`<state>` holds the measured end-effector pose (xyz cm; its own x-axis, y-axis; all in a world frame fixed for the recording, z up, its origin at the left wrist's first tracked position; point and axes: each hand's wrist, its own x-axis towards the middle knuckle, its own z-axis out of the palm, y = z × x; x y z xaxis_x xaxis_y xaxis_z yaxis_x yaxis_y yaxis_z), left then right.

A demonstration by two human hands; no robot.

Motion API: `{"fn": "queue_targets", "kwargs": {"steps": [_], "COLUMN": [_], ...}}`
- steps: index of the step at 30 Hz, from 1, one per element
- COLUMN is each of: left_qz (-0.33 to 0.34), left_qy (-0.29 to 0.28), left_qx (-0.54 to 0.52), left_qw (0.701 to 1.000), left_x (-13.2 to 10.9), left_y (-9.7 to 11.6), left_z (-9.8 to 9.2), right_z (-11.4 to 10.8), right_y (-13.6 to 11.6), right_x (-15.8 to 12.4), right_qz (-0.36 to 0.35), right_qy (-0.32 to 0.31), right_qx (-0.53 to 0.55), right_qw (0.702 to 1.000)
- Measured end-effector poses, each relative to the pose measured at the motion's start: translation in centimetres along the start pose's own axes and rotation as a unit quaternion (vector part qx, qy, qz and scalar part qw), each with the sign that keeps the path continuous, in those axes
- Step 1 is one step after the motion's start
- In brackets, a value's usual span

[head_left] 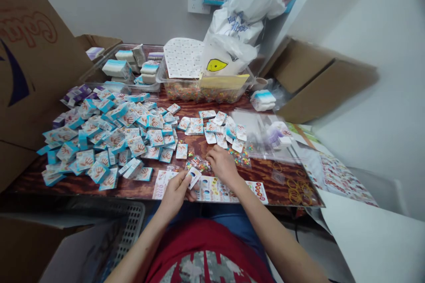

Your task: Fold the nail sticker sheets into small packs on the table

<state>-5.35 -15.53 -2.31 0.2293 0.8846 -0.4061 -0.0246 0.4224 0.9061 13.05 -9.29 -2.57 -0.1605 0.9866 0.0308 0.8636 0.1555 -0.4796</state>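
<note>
My left hand (175, 193) is near the table's front edge, fingers closed on a small white card packet (194, 176). My right hand (222, 163) rests knuckles-up just beyond it, its fingertips curled onto a small clear bag of coloured bits (198, 164). Under both hands lies a printed sticker sheet (212, 189). A large heap of small blue-and-white packets with hand prints (106, 139) covers the left half of the wooden table (265, 177). More of these packets (215, 128) lie loose in the middle.
A clear tub of coloured beads (202, 90) and a white plastic bag (232, 35) stand at the back. A clear tray with stacked packs (126, 64) sits back left. Cardboard boxes (29, 62) flank both sides. Clear bags (265, 135), rubber bands (295, 190) and a basket (133, 225) lie nearby.
</note>
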Motion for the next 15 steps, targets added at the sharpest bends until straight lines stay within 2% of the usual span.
{"fn": "queue_targets", "kwargs": {"steps": [2,4,6,7,9,11,13,15], "left_qz": [-0.002,0.002,0.013,0.024,0.066,0.118,0.155,0.161], "left_qy": [0.002,0.002,-0.006,-0.012,-0.035,-0.059,-0.07,-0.069], "left_qx": [0.006,0.016,0.043,0.068,0.138,0.207,0.247,0.261], "left_qw": [1.0,1.0,0.999,0.997,0.988,0.969,0.954,0.949], "left_x": [0.1,0.3,0.6,0.7,0.9,0.8,0.6,0.4], "left_y": [0.1,0.2,0.3,0.5,0.8,1.2,1.4,1.5], "left_z": [-0.1,-0.2,0.0,0.1,0.6,1.2,1.8,2.0], "right_z": [-0.5,-1.4,-2.6,-3.2,-4.3,-5.0,-5.0,-4.5], "right_y": [0.8,1.2,0.8,0.4,-0.9,-2.2,-2.9,-2.8], "right_x": [0.0,-0.3,-0.9,-1.3,-2.2,-3.0,-3.4,-3.7], "right_qz": [0.015,0.039,0.046,0.033,-0.024,-0.07,-0.064,-0.043], "right_qy": [0.03,0.061,0.035,-0.008,-0.106,-0.145,-0.115,-0.07], "right_qx": [0.059,0.175,0.285,0.311,0.295,0.204,0.128,0.13], "right_qw": [0.998,0.982,0.957,0.95,0.949,0.966,0.983,0.988]}}
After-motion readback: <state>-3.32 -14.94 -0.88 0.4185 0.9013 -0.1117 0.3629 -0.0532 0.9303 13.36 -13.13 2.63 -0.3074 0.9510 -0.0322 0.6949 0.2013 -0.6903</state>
